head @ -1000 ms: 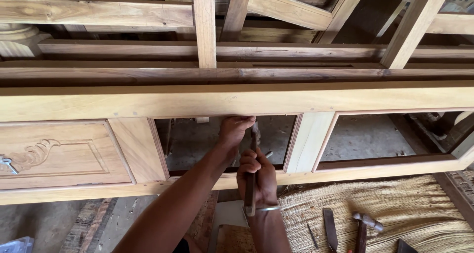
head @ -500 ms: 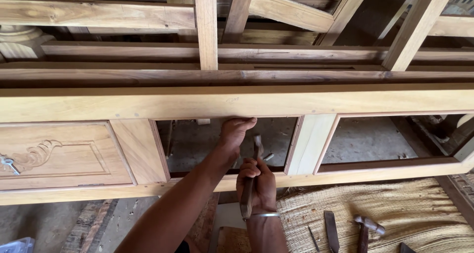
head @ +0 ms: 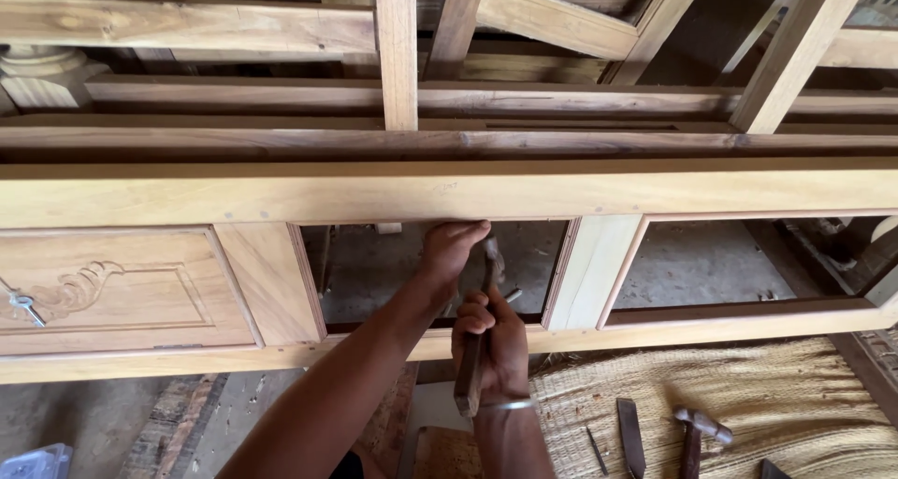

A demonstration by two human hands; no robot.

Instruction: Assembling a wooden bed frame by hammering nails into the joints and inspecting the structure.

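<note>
Hammer [head: 477,348] head half hidden behind our left hand [head: 452,250]. Right hand [head: 491,343] fingers grip its handle; left fingers curl under the frame rail [head: 281,198], open bay below.

No labels, signs or screens in view. One possible package: clear, bluish plastic container [head: 33,462], boxy shape, on floor at bottom-left corner of view, below carved wooden panel [head: 103,290], partly cut off by frame edge. Contents too blurred to tell.
</note>
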